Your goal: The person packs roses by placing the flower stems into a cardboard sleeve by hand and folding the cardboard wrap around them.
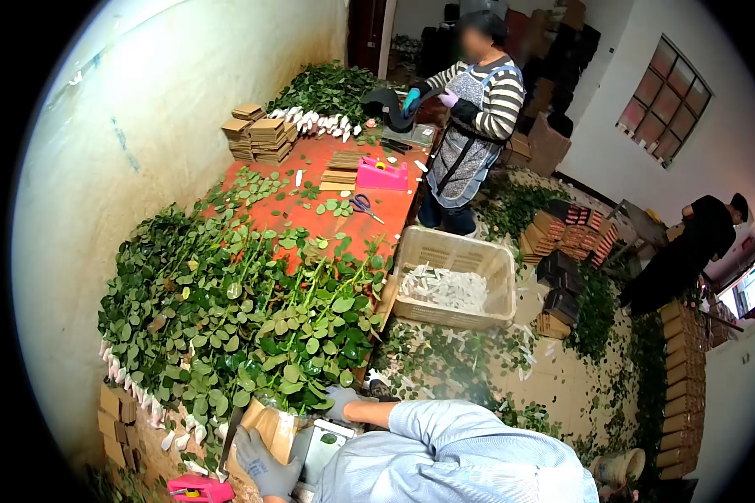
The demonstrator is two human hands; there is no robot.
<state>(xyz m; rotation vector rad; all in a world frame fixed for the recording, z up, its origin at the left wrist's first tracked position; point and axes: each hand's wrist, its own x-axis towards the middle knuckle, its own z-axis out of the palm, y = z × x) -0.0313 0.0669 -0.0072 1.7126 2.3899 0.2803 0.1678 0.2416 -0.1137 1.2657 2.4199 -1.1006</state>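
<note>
My left hand, in a grey glove, lies against a brown cardboard sheet at the bottom of the view; I cannot make out its grip. My right hand, also gloved in grey, is at the table edge beside the leafy stems, its fingers partly hidden. Between the hands sits a pale metal-like box with a leaf on it. Just above them spreads a large pile of green leafy stems. White-wrapped flower heads line its lower left edge.
A red table holds scissors, a pink tape dispenser and cardboard stacks. Another pink dispenser is lower left. A crate of white pieces stands right. A co-worker stands beyond; another person is far right.
</note>
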